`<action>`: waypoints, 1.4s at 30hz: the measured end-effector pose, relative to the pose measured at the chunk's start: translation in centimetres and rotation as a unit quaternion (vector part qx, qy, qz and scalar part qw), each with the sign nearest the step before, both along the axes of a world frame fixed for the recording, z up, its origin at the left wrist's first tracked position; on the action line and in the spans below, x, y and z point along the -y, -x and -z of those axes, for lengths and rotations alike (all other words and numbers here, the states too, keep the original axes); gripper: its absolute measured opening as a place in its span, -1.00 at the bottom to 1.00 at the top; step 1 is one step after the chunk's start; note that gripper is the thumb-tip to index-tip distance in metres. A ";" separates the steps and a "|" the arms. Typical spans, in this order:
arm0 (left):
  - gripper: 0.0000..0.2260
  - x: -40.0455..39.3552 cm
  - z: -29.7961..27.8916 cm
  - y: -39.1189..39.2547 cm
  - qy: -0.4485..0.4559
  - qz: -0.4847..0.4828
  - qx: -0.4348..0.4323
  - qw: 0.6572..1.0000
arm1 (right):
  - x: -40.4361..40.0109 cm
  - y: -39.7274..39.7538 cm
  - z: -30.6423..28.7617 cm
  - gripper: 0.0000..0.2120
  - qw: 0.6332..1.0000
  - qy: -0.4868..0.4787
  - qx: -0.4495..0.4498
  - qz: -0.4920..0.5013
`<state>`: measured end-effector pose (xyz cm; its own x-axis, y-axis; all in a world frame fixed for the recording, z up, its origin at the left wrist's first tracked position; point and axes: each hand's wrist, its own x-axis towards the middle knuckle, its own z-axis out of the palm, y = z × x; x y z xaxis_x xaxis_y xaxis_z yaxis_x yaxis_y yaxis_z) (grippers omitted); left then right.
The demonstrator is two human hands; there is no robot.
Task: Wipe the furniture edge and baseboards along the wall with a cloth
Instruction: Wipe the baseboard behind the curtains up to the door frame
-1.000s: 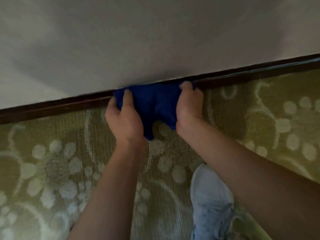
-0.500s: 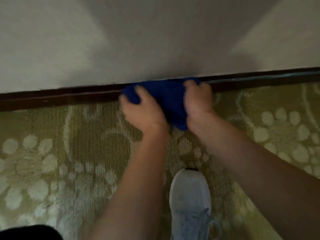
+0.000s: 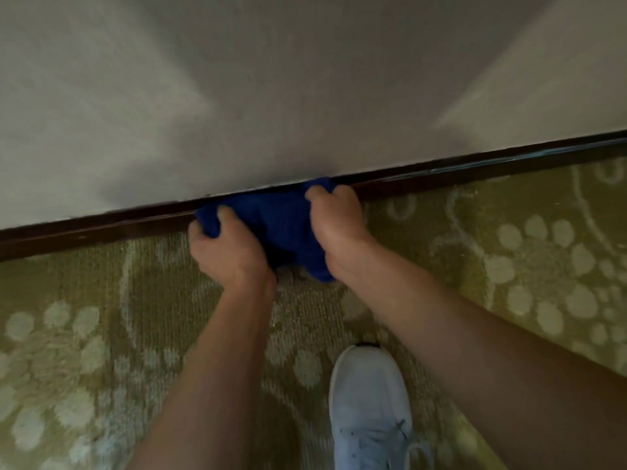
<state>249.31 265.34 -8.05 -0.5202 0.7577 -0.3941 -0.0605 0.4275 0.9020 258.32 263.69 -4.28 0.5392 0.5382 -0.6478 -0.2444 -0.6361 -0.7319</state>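
A soft, deep blue cloth (image 3: 283, 225) is bunched up against the dark brown baseboard (image 3: 101, 228). The cloth looks fuzzy and thick, like a small towel. It is stretched sideways between two hands, so its long way runs along the baseboard, from lower left to upper right. One loose corner hangs down toward the carpet (image 3: 101, 317).

The left hand (image 3: 225, 247) grabs the left end of the cloth. Its fingers (image 3: 225, 215) are curled tight around the blue bunch. The right hand (image 3: 336, 220) grabs the right end, and its fingers are curled over the top edge of the cloth, right on the baseboard. Both hands press the cloth onto the wood.

The baseboard is a long, thin, smooth strip. It looks shiny, with a pale streak of light toward the right. It runs at a slant across the whole view, higher on the right. Above it is a plain, pale wall (image 3: 271, 96) with a fine, grainy look.

The carpet is green and gold, with ribbed lines and light round dots and curly shapes. A white lace-up shoe (image 3: 369, 401) stands on the carpet near the bottom, below the right arm.
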 end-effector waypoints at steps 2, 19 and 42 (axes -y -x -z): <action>-0.83 0.8 -0.3 -1.8 0.015 0.052 0.023 0.998 | 0.7 -2.3 -0.3 -0.86 0.997 -0.015 -0.008 0.075; -0.89 1.0 -0.8 -3.4 0.074 0.064 0.059 0.993 | 1.1 -3.7 0.0 -0.87 0.989 -0.044 -0.078 0.119; -0.82 2.4 -1.8 -6.3 0.132 0.209 0.239 0.939 | 1.6 -11.0 1.6 -0.76 0.986 -0.004 0.007 0.169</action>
<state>255.62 262.98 -6.24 0.0850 0.7000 -0.7091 -0.2090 0.7083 0.6743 269.34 262.10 -5.92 0.6980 0.3317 -0.6347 -0.4305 -0.5140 -0.7420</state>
